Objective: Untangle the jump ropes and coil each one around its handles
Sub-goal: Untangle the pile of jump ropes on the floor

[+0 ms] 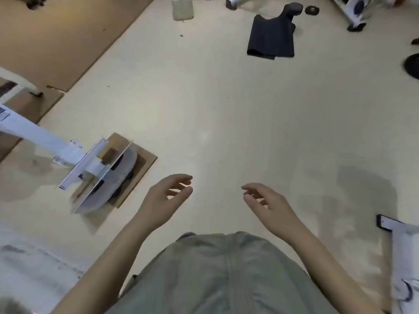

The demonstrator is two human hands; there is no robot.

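Note:
No jump rope shows anywhere in this view. My left hand [166,197] hangs in front of me above the pale floor, fingers loosely curled and holding nothing. My right hand [264,200] is level with it a little to the right, fingers relaxed and likewise holding nothing. The two hands face each other with a gap of bare floor between them. Below them are my grey-green shorts [215,275].
A white machine foot [99,175] rests on a cardboard pad at the left. A folded black mat [271,37] lies far ahead. A pale block [182,7] stands at the top. A black weight plate [412,66] and white frame [399,243] sit at the right.

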